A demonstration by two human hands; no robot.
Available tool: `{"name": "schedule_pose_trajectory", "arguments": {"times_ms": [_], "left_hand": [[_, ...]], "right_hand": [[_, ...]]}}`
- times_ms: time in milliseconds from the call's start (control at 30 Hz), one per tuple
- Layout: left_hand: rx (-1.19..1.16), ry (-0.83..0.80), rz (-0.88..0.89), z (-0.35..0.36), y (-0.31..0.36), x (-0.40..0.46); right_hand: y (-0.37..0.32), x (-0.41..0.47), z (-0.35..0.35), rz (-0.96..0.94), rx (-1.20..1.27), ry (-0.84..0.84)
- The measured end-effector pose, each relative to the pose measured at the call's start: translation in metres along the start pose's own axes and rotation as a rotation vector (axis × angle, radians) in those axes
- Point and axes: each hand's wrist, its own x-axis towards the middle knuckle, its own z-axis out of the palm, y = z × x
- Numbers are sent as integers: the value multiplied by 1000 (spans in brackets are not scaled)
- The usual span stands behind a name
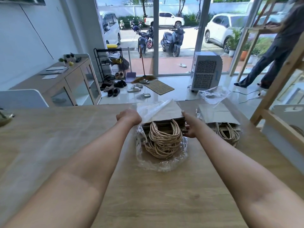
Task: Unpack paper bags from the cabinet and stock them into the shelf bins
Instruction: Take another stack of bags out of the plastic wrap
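Two stacks of flat brown paper bags lie on the wooden table: the middle stack (pixel 162 124), its twine handles (pixel 162 142) spilling toward the camera, sits half inside a clear plastic wrapper (pixel 158 109), and the second stack (pixel 218 116) lies just to its right with another loose wrapper (pixel 213 94) behind it. The left hand (pixel 129 116) is fisted on the wrapper's lifted edge, while the right hand (pixel 189 127) presses against the middle stack's right side, its fingers partly hidden. The bag count in either stack is unreadable, and the wooden shelf (pixel 279 89) is cut off at the right.
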Motion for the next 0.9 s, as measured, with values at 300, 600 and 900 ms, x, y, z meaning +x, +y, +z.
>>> {"name": "schedule_pose_trajectory", "arguments": {"times_ms": [300, 600, 900], "left_hand": [[46, 68, 491, 5, 7, 17], [-35, -45, 325, -3, 14, 15], [-46, -38, 336, 2, 4, 21]], "right_hand": [[-8, -3, 0, 23, -142, -5], [-21, -8, 8, 16, -206, 21], [-21, -15, 9, 147, 186, -35]]}}
